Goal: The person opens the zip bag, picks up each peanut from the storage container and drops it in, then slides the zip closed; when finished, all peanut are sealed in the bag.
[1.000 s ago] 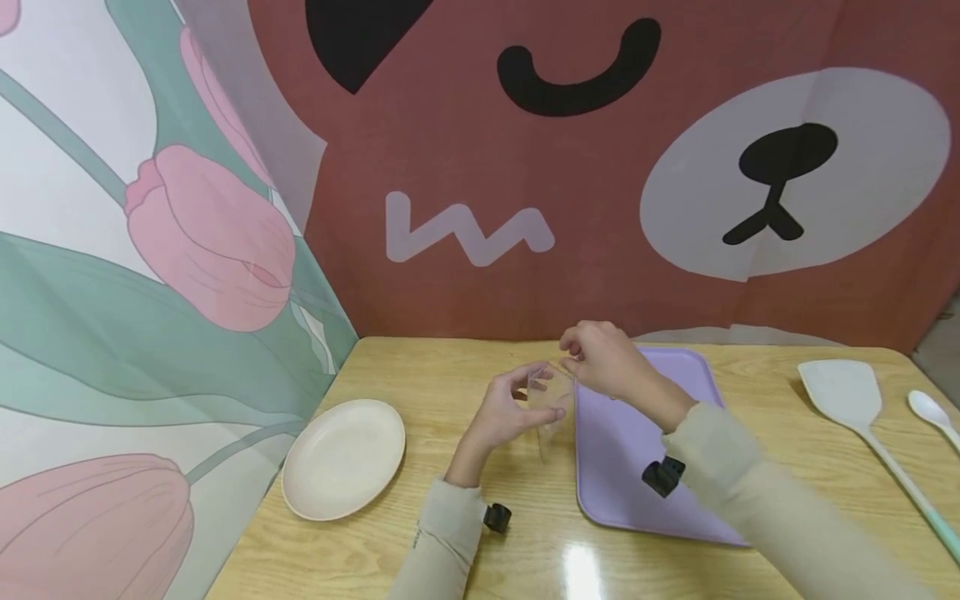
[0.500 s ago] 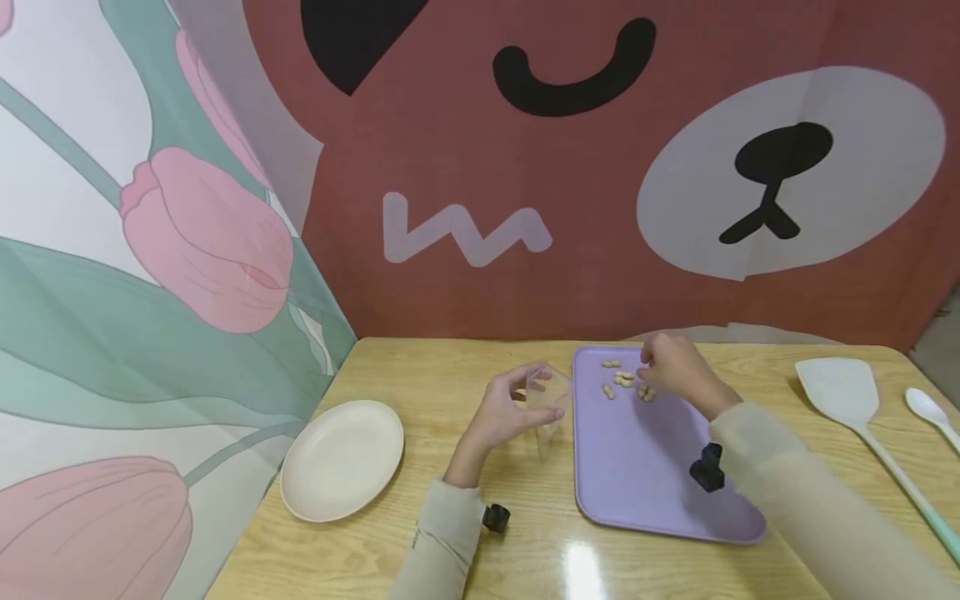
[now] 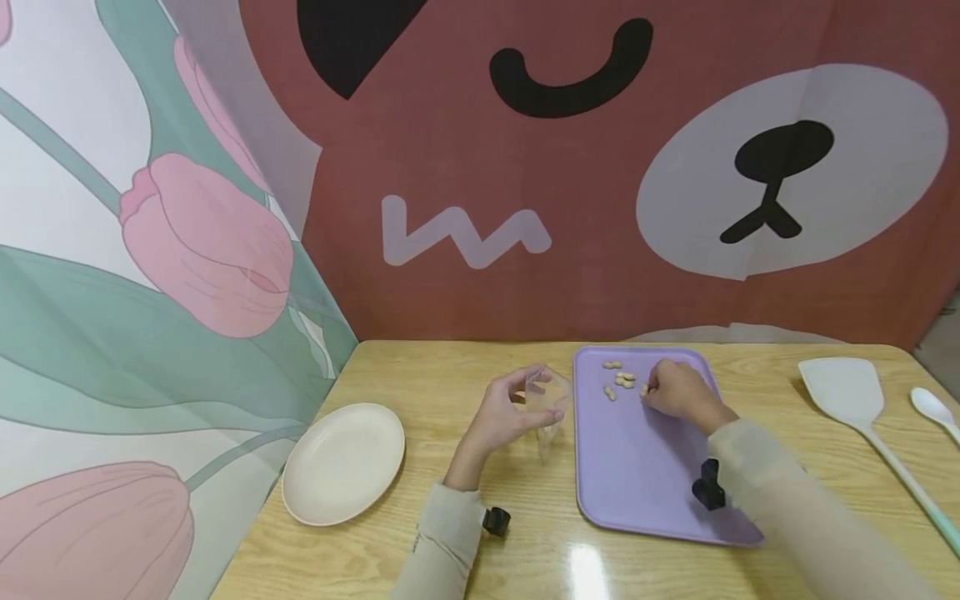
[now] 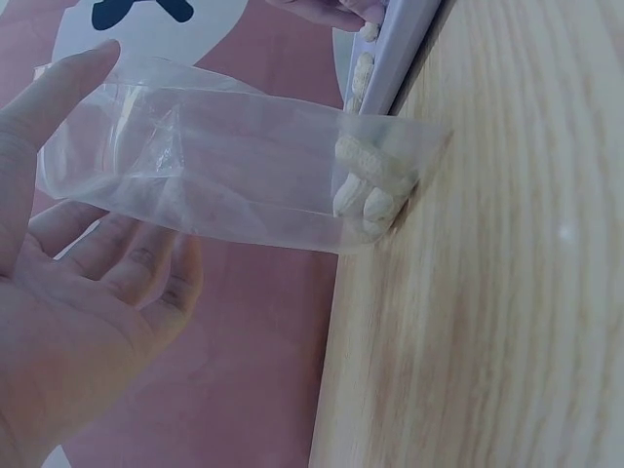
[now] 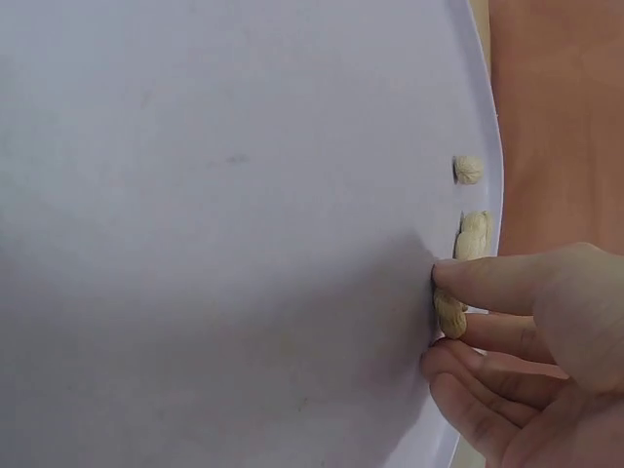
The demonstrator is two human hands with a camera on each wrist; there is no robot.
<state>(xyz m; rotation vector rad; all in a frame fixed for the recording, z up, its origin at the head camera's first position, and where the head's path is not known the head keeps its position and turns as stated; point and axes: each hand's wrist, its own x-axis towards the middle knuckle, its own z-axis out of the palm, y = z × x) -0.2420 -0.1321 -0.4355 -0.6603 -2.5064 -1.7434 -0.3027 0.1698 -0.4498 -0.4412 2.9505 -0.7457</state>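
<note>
A clear plastic bag (image 3: 546, 398) stands on the table, its mouth held apart between the thumb and fingers of the left hand (image 3: 504, 410). In the left wrist view several peanuts (image 4: 370, 180) lie at the bottom of the bag (image 4: 224, 156), and the left hand (image 4: 97, 283) curves round its upper end. On the purple tray (image 3: 637, 475) lie several peanuts (image 3: 624, 380) near the back. Over the tray, the right hand (image 3: 682, 393) has its fingertips at a peanut; in the right wrist view the thumb and a finger of the right hand (image 5: 546, 341) pinch that peanut (image 5: 449, 314).
A cream plate (image 3: 343, 464) sits at the left of the table (image 3: 442, 367). To the right of the tray lie a white spatula (image 3: 843, 390) with a pale green handle end and a white spoon (image 3: 932, 406). Patterned cloths hang behind and at the left.
The right hand has moved from beside the bag's mouth rightward over the tray, then down to a peanut there. The left hand and bag have stayed nearly still.
</note>
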